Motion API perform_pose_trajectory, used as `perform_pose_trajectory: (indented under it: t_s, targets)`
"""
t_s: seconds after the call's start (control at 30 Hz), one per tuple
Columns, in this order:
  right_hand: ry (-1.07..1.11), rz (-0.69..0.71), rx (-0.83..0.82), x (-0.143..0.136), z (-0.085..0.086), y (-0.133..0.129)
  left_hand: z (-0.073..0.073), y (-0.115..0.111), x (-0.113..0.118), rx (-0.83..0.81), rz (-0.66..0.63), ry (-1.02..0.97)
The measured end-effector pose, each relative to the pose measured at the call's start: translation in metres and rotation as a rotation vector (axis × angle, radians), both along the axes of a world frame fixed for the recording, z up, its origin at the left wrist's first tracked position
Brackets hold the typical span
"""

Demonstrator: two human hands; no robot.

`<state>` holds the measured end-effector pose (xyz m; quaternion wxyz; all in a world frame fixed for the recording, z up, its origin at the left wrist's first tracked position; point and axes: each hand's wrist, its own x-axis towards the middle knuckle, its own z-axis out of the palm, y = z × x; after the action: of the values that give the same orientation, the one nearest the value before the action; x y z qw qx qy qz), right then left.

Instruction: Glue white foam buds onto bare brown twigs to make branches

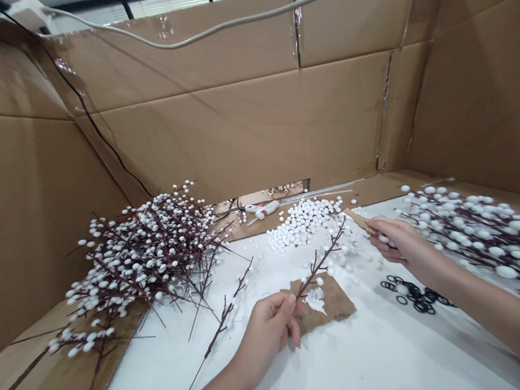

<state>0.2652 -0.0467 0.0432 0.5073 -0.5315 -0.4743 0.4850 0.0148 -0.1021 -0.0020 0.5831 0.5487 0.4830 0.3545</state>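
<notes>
In the head view, the left hand (271, 324) has its thumb and fingers together, clamped on the lower part of a twig (319, 264). The twig is thin and dark reddish-brown, with short, stubby side shoots along its length. It is held at a slant above the white table (370, 361), its lower end at the fingers and its tip up and toward the right hand (401, 243). A few white balls show close to its stem; whether they are fixed to it or lie behind it, I cannot tell.

Under the twig and beside the left hand lies a brown card (338, 306) with a torn-looking edge and a white smear (315, 300) on it.

The right hand is closed on a small tan strip (357, 220), gripped by its near end. The strip's far end is near the twig's tip, apart from it.

A second twig (225, 312), of the same dark colour and without balls, lies left of the left hand. Farther left is a heap of white-tipped stems (151, 250), and more such stems (477, 230) lie at the right. Loose balls (307, 218) are spread beyond the twig, near a glue gun (264, 209). Black rings (417, 295) lie below the right forearm.
</notes>
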Motion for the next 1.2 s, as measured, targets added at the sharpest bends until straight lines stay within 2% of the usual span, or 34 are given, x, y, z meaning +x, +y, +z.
perform_pose_trajectory:
  t_s: [0.33,0.6,0.7,0.83,1.2]
  targets:
    - [-0.204,-0.019,0.021,0.002,-0.006,0.005,0.001,0.0,0.001,0.014,0.028,-0.105]
    - [-0.33,0.262,-0.028,-0.009,-0.023,0.002,0.002,0.001,-0.001,0.024,0.109,-0.178]
    - [-0.399,0.374,-0.048,-0.017,-0.023,-0.01,0.004,0.002,-0.001,0.01,0.158,-0.184]
    - [-0.462,0.499,-0.049,-0.025,-0.018,-0.024,0.005,0.003,-0.001,-0.005,0.16,-0.189]
    - [-0.664,0.545,-0.108,-0.032,-0.022,-0.028,0.003,0.003,-0.002,-0.017,0.115,-0.183]
